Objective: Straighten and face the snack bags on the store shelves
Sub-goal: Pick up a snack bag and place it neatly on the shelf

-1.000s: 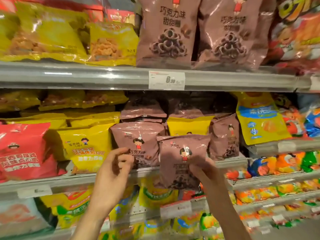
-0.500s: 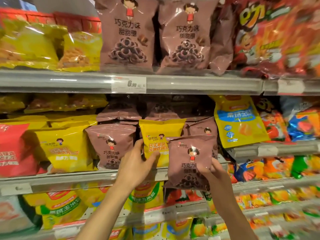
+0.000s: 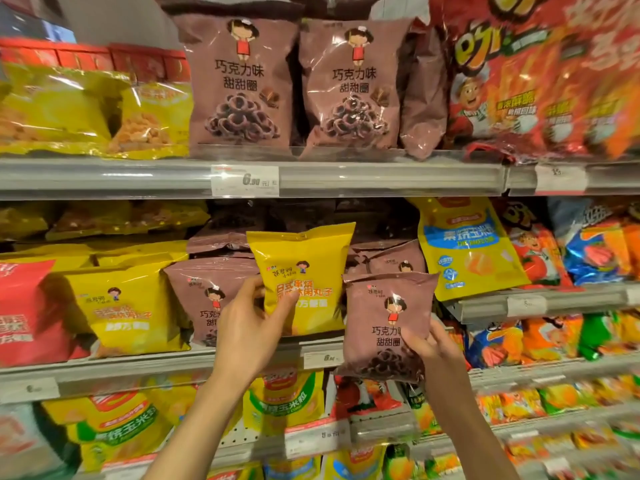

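Grey metal shelf rails (image 3: 104, 176) above and below grip level; white price tag (image 3: 245, 180) above; glare on plastic strips.

A single head-worn, wide-angle view looks straight ahead at store shelves (image 3: 346, 178) from close range, roughly level with the middle shelf. The upper shelf fills the top of the frame, lower shelves fall away below. Both forearms reach up from the bottom edge. The frame's edges curve and blur, especially at right.
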{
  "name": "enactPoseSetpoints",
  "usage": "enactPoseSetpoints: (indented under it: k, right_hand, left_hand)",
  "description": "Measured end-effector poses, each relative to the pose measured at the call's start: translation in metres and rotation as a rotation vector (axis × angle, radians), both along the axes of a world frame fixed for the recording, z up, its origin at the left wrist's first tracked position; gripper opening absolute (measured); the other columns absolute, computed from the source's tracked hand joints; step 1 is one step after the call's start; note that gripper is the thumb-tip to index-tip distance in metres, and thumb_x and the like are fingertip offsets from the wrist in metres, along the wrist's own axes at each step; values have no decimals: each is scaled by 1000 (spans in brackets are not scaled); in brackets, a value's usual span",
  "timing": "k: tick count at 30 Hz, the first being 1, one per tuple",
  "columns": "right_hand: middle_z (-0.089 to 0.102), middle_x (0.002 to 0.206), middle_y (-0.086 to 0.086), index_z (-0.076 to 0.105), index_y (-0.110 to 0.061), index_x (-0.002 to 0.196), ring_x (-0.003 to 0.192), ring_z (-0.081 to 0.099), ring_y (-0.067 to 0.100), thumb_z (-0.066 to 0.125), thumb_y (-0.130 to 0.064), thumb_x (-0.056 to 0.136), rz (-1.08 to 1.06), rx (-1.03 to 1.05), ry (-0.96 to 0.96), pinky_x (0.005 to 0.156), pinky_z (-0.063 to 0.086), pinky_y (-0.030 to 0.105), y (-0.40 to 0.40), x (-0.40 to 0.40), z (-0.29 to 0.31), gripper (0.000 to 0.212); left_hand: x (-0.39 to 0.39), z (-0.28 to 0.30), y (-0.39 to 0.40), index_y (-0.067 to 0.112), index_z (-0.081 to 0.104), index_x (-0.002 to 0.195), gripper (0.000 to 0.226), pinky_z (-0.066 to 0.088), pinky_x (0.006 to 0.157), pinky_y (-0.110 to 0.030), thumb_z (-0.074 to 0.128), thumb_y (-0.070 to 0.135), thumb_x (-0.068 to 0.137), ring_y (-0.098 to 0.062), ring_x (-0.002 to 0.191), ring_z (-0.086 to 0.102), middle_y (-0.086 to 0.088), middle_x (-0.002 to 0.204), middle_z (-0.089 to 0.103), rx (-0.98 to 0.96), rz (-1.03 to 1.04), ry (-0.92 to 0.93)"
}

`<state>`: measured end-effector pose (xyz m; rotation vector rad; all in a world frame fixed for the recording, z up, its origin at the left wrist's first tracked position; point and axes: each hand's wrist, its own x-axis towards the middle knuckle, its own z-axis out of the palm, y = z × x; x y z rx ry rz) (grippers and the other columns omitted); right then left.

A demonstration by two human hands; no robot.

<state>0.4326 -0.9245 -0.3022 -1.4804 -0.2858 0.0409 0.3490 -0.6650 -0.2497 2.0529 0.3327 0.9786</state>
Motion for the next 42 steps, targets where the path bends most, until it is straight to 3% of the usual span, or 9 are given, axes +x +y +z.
enactPoseSetpoints:
  k: [3,8,10,12,18,22,31,36,42]
  right_hand:
    - [79,108,-2,72,-36,109,98,76,16,71,-34,83,-18,29,-19,82,59,36,8,1,3,26]
    - [77,114,-3,65,-23,124,108,72,14,68,-15,97,48,72,-29,91,56,27,37,18,8,28]
    - [76,116,-13,62,-25,128,109,70,4,69,-20,96,44,57,-37,94,50,26,51,26,13,32]
    - [73,117,-20,59,-27,132,109,67,-4,69,-27,97,47,3,-71,92,46,21,63,32,16,36]
    - [60,122,-28,46,-30,139,112,56,-15,61,-40,101,52,-203,-120,97,43,23,92,38,24,43]
    - [45,155,-3,29,-29,154,144,42,19,51,-50,103,27,-447,-171,117,34,41,103,28,2,59]
    - [30,166,0,14,-22,163,152,31,21,40,-61,103,122,-548,-124,120,25,41,103,40,10,76]
    - [57,142,4,41,-19,145,132,53,27,39,-65,100,36,-642,-197,106,43,42,101,37,12,64]
    - [58,132,-6,49,-25,140,118,57,14,65,-64,89,-144,-506,-161,103,49,42,93,22,9,66]
  left_hand:
    - [-18,5,8,35,61,102,28,49,60,-25,72,57,86,4,77,64,36,90,65,41,54,-27]
    - [-39,8,21,34,57,93,30,49,59,-33,72,58,83,-6,65,62,12,69,63,13,103,-28]
    - [-43,11,24,41,53,88,26,49,60,-24,75,54,83,-4,70,63,25,79,66,10,104,-25]
    - [-46,12,26,40,53,90,28,45,61,-14,75,56,82,3,76,62,21,77,65,9,119,-24]
    - [-52,12,35,33,55,106,45,44,65,-26,69,66,78,0,80,60,21,92,60,-10,155,-1]
    - [-53,10,39,31,61,94,36,40,58,-28,70,61,78,3,70,57,17,82,63,-5,152,-1]
    - [-53,7,44,28,61,96,32,36,55,-25,74,54,83,12,68,55,18,78,59,-19,149,35]
    - [-53,5,44,27,62,94,30,38,56,-27,75,51,82,4,65,56,15,75,61,-50,128,26]
    - [-57,0,45,29,59,93,33,44,57,-29,72,57,80,-3,60,52,9,77,59,-76,94,20]
